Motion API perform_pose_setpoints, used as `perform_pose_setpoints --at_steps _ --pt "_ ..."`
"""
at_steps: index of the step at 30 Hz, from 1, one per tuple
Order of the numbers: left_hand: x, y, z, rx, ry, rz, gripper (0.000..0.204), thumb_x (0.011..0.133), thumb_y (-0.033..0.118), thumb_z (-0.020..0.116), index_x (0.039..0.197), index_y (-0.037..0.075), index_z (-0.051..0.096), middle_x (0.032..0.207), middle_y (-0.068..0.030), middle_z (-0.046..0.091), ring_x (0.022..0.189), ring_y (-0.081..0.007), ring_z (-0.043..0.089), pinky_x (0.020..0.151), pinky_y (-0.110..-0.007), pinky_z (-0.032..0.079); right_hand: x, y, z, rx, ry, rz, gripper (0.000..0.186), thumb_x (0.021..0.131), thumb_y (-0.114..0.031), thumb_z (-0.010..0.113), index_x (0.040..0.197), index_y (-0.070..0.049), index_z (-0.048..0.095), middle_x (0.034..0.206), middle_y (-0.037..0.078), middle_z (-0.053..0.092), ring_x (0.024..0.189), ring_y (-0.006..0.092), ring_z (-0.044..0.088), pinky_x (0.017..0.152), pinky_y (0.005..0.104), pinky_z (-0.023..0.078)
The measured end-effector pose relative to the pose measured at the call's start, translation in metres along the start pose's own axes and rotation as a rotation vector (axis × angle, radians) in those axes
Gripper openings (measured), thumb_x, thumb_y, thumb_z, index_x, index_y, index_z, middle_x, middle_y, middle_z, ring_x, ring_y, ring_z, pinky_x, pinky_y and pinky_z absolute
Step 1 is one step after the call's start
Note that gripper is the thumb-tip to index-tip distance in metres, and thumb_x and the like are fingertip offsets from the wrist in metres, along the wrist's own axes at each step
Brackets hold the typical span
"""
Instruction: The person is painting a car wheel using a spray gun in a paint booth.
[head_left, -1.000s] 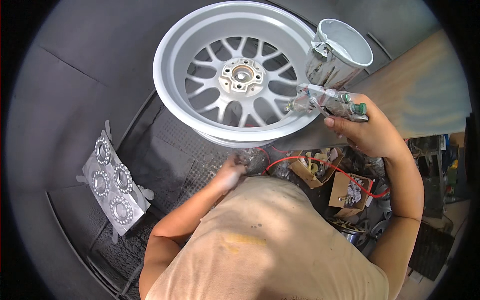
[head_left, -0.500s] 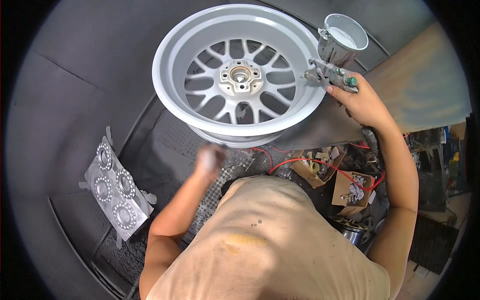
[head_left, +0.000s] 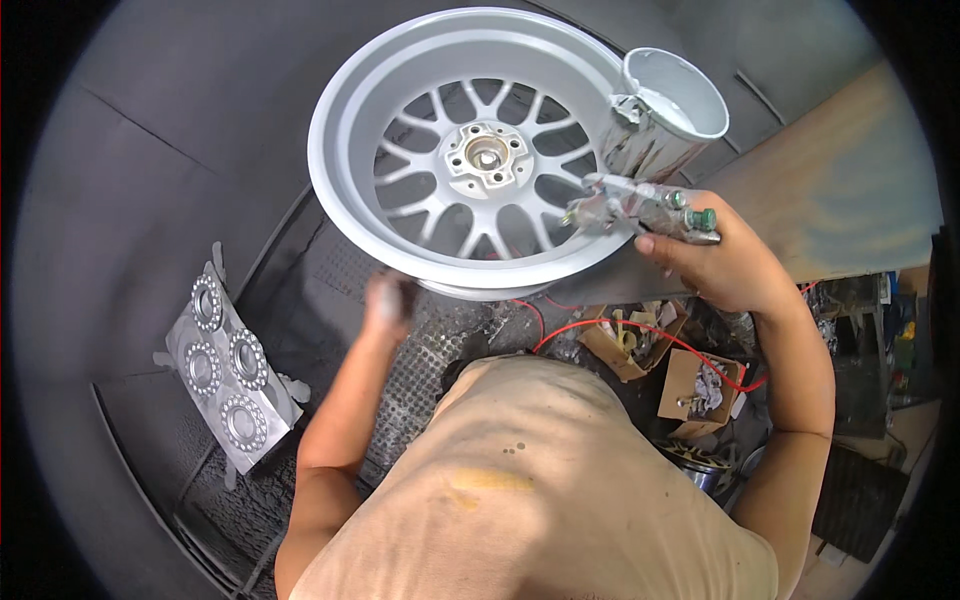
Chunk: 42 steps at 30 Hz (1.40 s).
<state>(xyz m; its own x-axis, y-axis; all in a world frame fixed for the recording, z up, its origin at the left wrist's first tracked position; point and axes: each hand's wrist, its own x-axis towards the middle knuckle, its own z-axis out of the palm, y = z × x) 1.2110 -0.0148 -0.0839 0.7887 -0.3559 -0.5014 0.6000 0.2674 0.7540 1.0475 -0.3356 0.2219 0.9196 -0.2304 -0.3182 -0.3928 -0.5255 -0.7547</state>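
Observation:
A silver-grey wheel rim (head_left: pixel 343 190) with webbed spokes lies before me, its open barrel facing up. My right hand (head_left: pixel 712 255) is wrapped round a spray gun (head_left: pixel 650 205) with green knobs. The gun's nozzle points left over the rim's right edge. A grey paint cup (head_left: pixel 668 110) with pale paint inside and drips down its side sits on the gun. My left hand (head_left: pixel 388 303) is at the near left underside of the rim, smeared by motion. Its fingers cannot be made out, nor whether they touch the rim.
On the left a tilted silver panel (head_left: pixel 265 450) carries several round ring-shaped caps (head_left: pixel 243 422). Below the rim a red hose (head_left: pixel 620 323) runs past two cardboard boxes (head_left: pixel 690 383) of scraps. Another wheel (head_left: pixel 700 460) lies at lower right. A brownish board (head_left: pixel 810 190) stands at right.
The rim has turned, its spokes and bolt holes now at a different angle. My right hand brought the spray gun lower and slightly left. My left hand shifted left.

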Motion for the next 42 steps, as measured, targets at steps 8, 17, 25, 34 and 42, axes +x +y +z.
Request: perform_pose_setpoints --at_steps 8,17,25,34,42 --pt "-0.073 -0.086 0.05 0.474 -0.7 -0.327 0.06 0.076 -0.004 0.049 0.136 -0.004 0.053 0.131 -0.0132 0.062 0.116 -0.0206 0.058 0.099 -0.029 0.046 0.031 -0.032 0.034 0.138 -0.11 0.033 0.044 0.089 -0.034 0.079 0.113 0.0 0.066 0.082 0.003 0.067 0.072 0.0092 0.06 0.064 0.0267 0.05" --pt "-0.056 -0.084 0.003 0.32 -0.487 -0.447 0.052 0.084 -0.006 0.044 0.135 0.0 0.053 0.129 -0.011 0.059 0.116 -0.0227 0.06 0.106 -0.034 0.048 0.096 -0.047 0.004 -0.007 0.211 -0.246 0.04 0.09 -0.032 0.074 0.107 0.004 0.066 0.084 0.005 0.067 0.073 0.0121 0.062 0.068 0.0301 0.052" --pt "-0.047 -0.052 -0.04 0.232 -0.28 -0.365 0.049 0.086 -0.005 0.044 0.135 -0.001 0.051 0.126 -0.0134 0.062 0.113 -0.0247 0.063 0.095 -0.034 0.052 0.067 -0.019 -0.037 -0.239 0.268 -0.029 0.036 0.093 -0.026 0.069 0.113 0.003 0.067 0.089 0.007 0.07 0.078 0.013 0.06 0.077 0.0305 0.05" --pt "-0.003 0.048 -0.043 0.082 0.039 0.079 0.039 0.092 0.002 0.046 0.13 -0.005 0.053 0.109 -0.0124 0.066 0.104 -0.0247 0.065 0.097 -0.039 0.051 0.001 -0.024 -0.01 -0.193 0.073 0.044 0.028 0.093 -0.021 0.07 0.113 -0.002 0.069 0.077 0.001 0.065 0.067 0.0085 0.055 0.061 0.0269 0.047" --pt "-0.075 -0.048 0.054 0.279 -0.294 -0.337 0.061 0.073 -0.008 0.051 0.134 0.0 0.046 0.128 -0.0155 0.057 0.116 -0.0273 0.059 0.093 -0.039 0.052 0.017 -0.02 0.047 0.231 -0.232 -0.045 0.026 0.093 -0.028 0.073 0.106 -0.005 0.07 0.071 -0.001 0.062 0.06 0.0075 0.054 0.054 0.0255 0.044"
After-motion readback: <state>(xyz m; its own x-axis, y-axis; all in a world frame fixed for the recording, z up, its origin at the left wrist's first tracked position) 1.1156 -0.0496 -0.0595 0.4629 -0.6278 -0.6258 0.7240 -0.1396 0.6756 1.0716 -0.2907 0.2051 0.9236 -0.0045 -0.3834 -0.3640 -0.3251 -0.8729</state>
